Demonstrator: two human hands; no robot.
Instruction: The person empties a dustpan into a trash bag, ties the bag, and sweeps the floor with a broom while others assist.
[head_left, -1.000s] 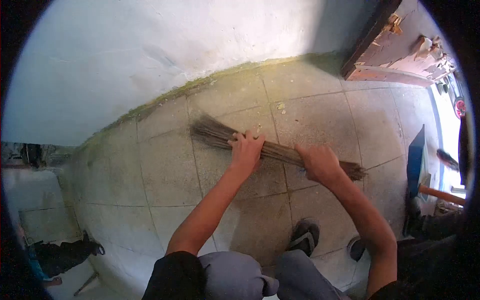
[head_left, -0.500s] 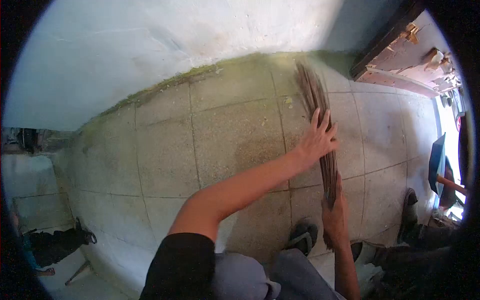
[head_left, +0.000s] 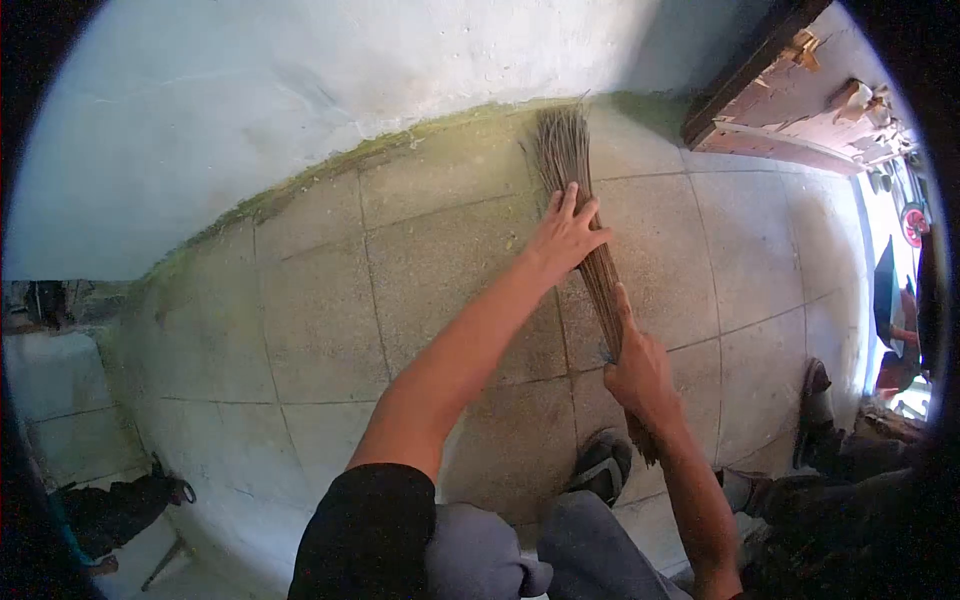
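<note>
Far left, at nine o'clock, a small dark gap low by the wall. Below it, at eight o'clock, a dark lump with a ring at its right end, too dim to name. Up top, from ten o'clock round to twelve, a pale wall with a yellow-green strip along its foot. Under that, a floor of big tiles, brown and grubby. Near seven o'clock, a black sleeve, then grey trousers at six.

Next, at two o'clock, just off the middle, the left hand. Laid flat on a stick broom, fingers spread wide, not in a fist, near the bushy end.

Broom on a slant over the floor: bushy end up at one o'clock, close to the wall; other end down between four and five. At five o'clock, just left of that end, a dark sandal on a foot.

At four o'clock, the right hand. Curled around the lower part of the broom, one finger straight along the sticks.

Farther right, at two o'clock, a pink panel, all torn and peeling. Between three and four, another person's shoe. Last, just above three o'clock, a red wheel in bright light.
</note>
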